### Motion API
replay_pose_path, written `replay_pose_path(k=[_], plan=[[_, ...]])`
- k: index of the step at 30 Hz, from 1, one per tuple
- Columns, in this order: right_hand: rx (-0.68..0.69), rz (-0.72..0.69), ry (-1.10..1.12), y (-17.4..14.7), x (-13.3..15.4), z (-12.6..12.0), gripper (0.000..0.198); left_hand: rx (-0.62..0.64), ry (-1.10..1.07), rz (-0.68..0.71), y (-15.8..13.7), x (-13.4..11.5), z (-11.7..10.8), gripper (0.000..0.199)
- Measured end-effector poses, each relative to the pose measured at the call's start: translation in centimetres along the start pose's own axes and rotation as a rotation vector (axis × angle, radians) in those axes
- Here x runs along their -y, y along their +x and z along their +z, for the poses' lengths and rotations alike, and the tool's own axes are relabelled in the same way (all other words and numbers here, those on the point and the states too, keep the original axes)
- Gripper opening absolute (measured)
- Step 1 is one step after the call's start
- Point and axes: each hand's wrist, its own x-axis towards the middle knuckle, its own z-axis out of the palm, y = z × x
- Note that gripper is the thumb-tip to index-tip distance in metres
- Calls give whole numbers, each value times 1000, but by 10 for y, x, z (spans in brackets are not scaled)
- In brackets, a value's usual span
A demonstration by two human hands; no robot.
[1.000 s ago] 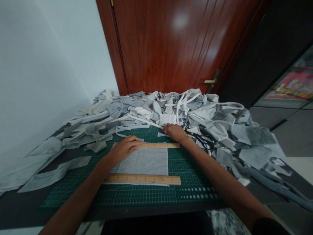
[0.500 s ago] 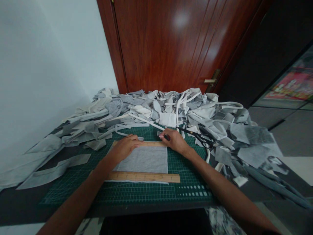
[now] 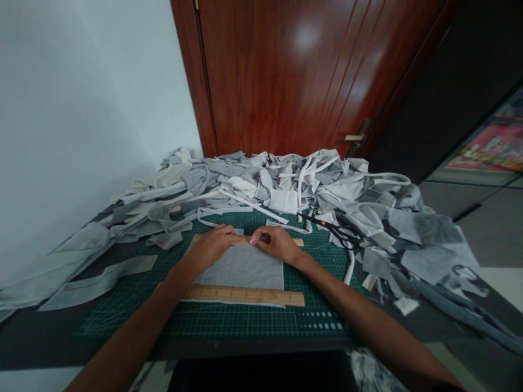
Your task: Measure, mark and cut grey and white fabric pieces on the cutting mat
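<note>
A grey piece of cloth (image 3: 245, 268) lies flat on the green cutting mat (image 3: 245, 325). Across its far edge is a wooden ruler (image 3: 299, 242), and a second wooden ruler (image 3: 245, 294) lies along its near edge. My left hand (image 3: 216, 245) rests on the far ruler, fingers stretched out over it. Close to those fingertips, my right hand (image 3: 278, 244) pinches a small pinkish-white piece (image 3: 254, 241) against the far ruler's edge; its exact kind is too small to tell. The middle of the far ruler is partly hidden by both hands.
Black scissors (image 3: 337, 231) lie beyond my right hand. A large heap of grey and white cloth scraps (image 3: 281, 201) covers the far side of the table and both flanks. Behind stands a brown door (image 3: 278, 81), with a white wall (image 3: 98, 87) to the left.
My right hand has moved left along the far ruler with the pinkish-white piece, uncovering the ruler's right end and a pale cloth strip. The left hand stays on the ruler.
</note>
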Motion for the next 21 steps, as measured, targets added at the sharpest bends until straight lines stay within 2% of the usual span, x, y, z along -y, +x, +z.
replay_pose_path(k=[21], plan=[[30, 21, -138, 1, -1, 3, 10, -8, -8, 6, 1, 3, 2, 30]])
